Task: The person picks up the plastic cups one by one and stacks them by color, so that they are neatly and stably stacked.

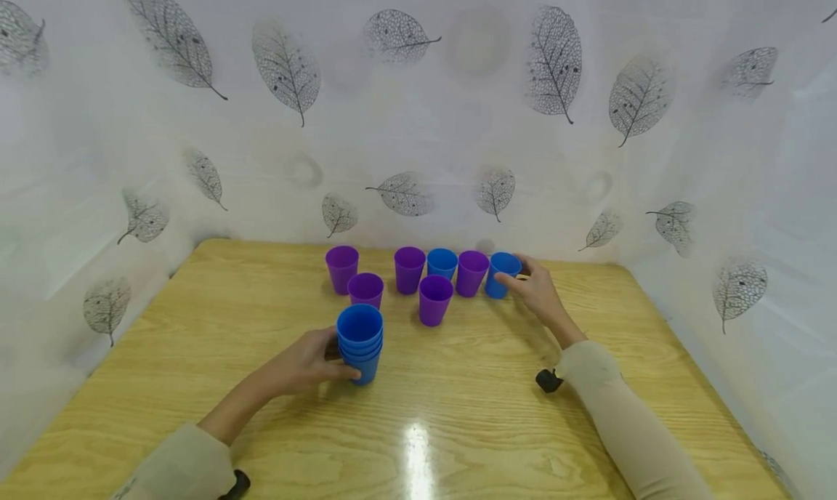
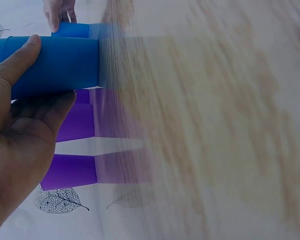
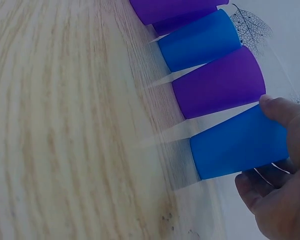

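My left hand (image 1: 307,362) grips a stack of several nested blue cups (image 1: 361,347) near the middle of the table. In the left wrist view the thumb lies along one side of the stack (image 2: 59,65) and the fingers along the other. At the right end of the cups at the back, my right hand (image 1: 538,289) holds a single blue cup (image 1: 500,276) between thumb and fingers. That cup (image 3: 235,145) stands upright on the table, beside a purple cup (image 1: 471,275). Just behind the blue stack is another purple cup (image 1: 365,289), partly hidden by it.
Along the back stand two purple cups (image 1: 343,271) (image 1: 409,272) and a blue cup (image 1: 442,263). Another purple cup (image 1: 434,301) sits in front of them. The wooden table (image 1: 458,398) meets a leaf-patterned curtain (image 1: 418,122) behind and at both sides.
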The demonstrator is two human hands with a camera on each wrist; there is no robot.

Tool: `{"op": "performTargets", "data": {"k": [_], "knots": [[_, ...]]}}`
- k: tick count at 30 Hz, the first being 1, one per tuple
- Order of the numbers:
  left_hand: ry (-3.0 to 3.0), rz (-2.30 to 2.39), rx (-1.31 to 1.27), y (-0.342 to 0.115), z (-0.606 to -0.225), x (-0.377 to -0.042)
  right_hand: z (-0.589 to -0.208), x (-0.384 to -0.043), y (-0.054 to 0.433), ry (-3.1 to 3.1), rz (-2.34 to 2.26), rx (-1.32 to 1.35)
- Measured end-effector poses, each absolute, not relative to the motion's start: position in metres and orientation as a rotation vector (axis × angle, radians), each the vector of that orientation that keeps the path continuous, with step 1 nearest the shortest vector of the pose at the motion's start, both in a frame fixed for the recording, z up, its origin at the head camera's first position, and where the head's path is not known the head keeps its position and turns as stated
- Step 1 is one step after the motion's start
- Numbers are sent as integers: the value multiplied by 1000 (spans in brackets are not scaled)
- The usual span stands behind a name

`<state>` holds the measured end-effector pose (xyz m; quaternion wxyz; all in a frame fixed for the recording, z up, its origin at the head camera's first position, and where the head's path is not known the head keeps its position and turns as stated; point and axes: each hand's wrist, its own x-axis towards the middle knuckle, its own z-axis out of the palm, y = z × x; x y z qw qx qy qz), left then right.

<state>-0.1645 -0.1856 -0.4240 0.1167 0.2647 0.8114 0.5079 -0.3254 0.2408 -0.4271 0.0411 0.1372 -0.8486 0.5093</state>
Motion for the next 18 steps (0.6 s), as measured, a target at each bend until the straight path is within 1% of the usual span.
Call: {"op": "performTargets", "data": {"k": [18], "knots": [[2367, 1490, 748, -186, -425, -166, -412, -301, 258, -2646, 1480, 392]]}}
